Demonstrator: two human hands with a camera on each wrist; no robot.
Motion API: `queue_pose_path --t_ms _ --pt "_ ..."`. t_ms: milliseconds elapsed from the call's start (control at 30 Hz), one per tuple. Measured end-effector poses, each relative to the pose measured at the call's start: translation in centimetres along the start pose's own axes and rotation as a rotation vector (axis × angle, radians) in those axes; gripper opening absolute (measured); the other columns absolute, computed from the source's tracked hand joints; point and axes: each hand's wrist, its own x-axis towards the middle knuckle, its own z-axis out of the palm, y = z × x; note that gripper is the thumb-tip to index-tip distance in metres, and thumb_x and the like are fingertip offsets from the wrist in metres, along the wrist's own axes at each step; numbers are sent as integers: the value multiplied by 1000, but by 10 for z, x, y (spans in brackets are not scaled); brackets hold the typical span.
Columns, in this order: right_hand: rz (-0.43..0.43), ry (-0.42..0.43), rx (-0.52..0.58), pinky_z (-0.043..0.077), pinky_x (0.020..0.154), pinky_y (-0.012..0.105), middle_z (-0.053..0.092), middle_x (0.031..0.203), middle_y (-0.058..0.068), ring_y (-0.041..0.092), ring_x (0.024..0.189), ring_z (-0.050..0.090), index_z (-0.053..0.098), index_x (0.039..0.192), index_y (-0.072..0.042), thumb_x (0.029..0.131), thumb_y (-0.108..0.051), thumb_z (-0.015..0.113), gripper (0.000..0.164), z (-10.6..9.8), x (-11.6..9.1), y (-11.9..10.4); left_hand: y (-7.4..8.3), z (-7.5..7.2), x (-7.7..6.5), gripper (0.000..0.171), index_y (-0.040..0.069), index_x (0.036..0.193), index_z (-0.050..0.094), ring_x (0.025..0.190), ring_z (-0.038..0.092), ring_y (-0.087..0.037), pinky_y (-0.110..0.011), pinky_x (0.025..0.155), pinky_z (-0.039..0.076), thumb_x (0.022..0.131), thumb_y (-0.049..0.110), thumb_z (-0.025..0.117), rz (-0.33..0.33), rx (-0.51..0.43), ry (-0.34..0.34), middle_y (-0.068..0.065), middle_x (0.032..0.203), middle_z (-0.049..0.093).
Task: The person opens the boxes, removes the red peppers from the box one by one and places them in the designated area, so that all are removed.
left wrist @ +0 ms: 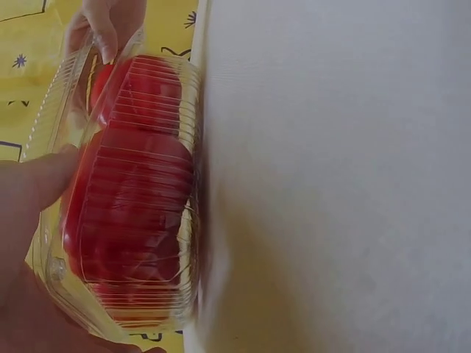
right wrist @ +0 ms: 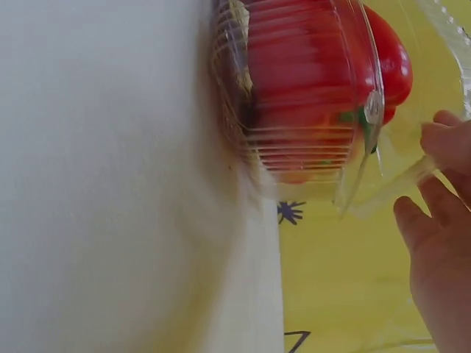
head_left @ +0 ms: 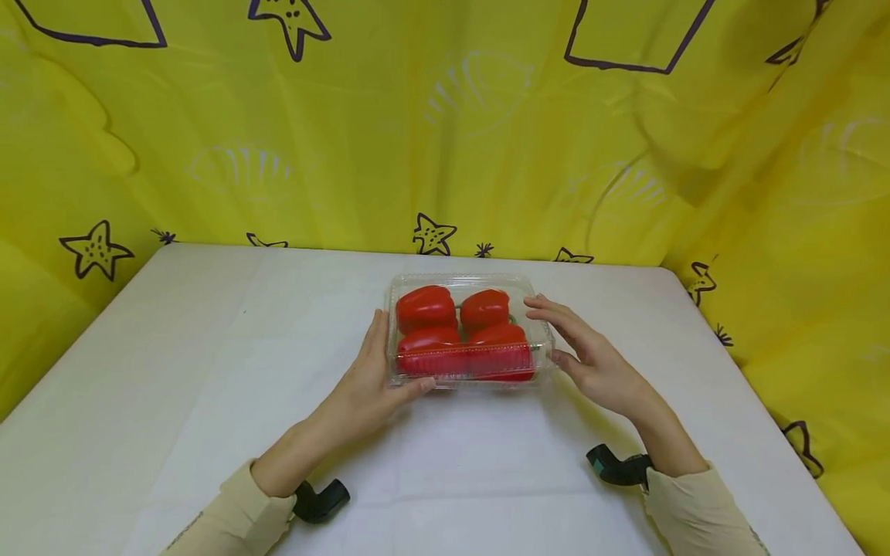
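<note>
A clear plastic clamshell container (head_left: 542, 328) with several red bell peppers (head_left: 426, 309) inside sits on the table in the head view. My left hand (head_left: 368, 390) grips its left side, thumb along the front edge and fingers along the side wall. At the opposite end is my right hand (head_left: 591, 359), its fingertips on the edge of the clear lid (right wrist: 394, 185), which the right wrist view shows pinched between thumb and fingers. From the left wrist, the ribbed container wall (left wrist: 188, 243) and the peppers (left wrist: 132, 191) behind it show up close.
The container rests toward the back of a white-covered table (head_left: 445, 479). Behind and to the sides hangs a yellow curtain (head_left: 375, 139) printed with starfish and shells. Black wrist-worn devices (head_left: 321, 500) sit below both hands.
</note>
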Motion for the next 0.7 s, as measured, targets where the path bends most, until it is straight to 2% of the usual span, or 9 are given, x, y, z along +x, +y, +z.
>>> queue_pose_path --t_ms 100,200,400,700 --pt "-38 27 58 22 118 13 37 155 16 18 154 18 45 145 -4 87 26 46 64 2 1 2 0 0 -1 112 9 159 -10 156 -1 -29 -54 122 19 89 43 71 25 -10 -11 -8 168 -8" --pt "-60 53 75 23 119 16 38 153 18 20 153 20 46 142 0 87 26 45 61 5 1 3 2 -1 -2 104 6 158 -11 156 -3 -30 -54 124 13 94 31 67 21 -32 -27 -10 167 -9" --pt "-27 69 87 24 118 14 38 154 15 17 153 20 48 143 -5 88 24 46 62 7 0 4 4 0 -3 95 5 157 -14 155 -8 -30 -54 125 5 98 22 58 -24 -54 -57 -10 167 -15" --pt "7 77 100 25 116 13 37 155 13 19 153 20 48 143 -7 89 22 47 61 9 1 5 5 2 -6 83 8 158 -12 155 -8 -29 -54 125 6 103 17 49 -14 -38 -46 -7 167 -16"
